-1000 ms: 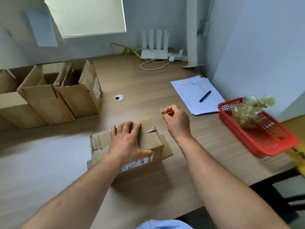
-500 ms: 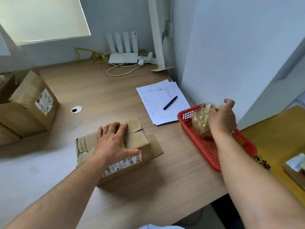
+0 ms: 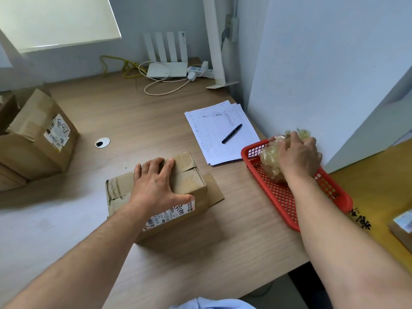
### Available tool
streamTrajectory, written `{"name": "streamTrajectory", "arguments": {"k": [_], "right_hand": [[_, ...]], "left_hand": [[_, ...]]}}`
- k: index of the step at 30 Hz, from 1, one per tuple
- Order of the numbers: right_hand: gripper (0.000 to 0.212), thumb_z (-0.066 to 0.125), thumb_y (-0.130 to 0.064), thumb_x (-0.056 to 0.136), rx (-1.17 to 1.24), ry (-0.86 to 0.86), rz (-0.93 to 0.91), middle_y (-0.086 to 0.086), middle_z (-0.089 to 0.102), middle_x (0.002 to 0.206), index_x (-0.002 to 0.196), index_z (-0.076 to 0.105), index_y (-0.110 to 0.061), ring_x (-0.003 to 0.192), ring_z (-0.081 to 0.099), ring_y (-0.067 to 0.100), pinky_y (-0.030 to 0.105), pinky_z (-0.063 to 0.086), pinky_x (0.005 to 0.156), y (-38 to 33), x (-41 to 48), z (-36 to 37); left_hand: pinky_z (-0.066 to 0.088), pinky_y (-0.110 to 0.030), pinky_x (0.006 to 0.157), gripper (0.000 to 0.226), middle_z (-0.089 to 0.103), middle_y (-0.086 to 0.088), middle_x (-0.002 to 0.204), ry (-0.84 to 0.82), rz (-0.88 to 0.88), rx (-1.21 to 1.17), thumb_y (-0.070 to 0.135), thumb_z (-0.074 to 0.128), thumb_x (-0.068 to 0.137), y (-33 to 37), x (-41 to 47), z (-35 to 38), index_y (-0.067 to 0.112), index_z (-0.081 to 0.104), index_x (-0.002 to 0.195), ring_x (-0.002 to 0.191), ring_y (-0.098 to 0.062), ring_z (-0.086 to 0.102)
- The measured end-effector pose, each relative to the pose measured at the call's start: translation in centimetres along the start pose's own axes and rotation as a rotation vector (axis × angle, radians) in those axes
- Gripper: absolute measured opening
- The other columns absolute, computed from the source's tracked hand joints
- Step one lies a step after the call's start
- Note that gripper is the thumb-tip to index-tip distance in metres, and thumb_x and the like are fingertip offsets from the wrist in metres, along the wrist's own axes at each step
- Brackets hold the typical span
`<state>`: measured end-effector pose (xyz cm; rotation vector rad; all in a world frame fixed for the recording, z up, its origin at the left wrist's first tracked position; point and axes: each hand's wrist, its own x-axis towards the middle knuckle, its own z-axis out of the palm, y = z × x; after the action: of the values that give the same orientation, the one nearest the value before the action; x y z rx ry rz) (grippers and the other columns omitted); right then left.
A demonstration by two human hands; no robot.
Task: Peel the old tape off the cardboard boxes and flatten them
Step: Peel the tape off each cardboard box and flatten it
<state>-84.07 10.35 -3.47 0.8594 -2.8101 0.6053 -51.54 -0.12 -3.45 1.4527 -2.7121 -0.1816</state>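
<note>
Loosely, right hand (image 3: 299, 156) cups crinkly translucent tape wad (image 3: 270, 160).

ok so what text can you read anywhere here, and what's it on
Shipping label on the box under the left hand: marker scrawl and barcode print, not legible.
Label on the left-side box: marker scrawl, not legible.
Papers: printed rows too small.
Yellow surface: black characters, blurred.
Nothing can be quoted surely.

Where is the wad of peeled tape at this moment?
Head view, right side: the tape wad sits at the far end of the red basket, under the right hand, just right of the papers with the pen.
</note>
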Motion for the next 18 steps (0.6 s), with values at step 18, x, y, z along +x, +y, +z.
{"name": "streamTrajectory", "arguments": {"k": [18], "right_hand": [[0.045, 0.049, -0.040, 0.095, 0.428, -0.283, -0.229, 0.011, 0.058, 0.129, 0.130, 0.055, -0.012, 0.112, 0.055, 0.025, 0.031, 0.039, 0.086, -10.0, -8.0, -3.5]], "left_hand": [[-0.003, -0.049, 0.117, 0.121, 0.018, -0.004, 0.151, -0.061, 0.002, 0.022, 0.092, 0.046, 0.053, -3.7, -5.3, -1.2, 0.027, 0.013, 0.149, 0.141, -0.026, 0.008]]}}
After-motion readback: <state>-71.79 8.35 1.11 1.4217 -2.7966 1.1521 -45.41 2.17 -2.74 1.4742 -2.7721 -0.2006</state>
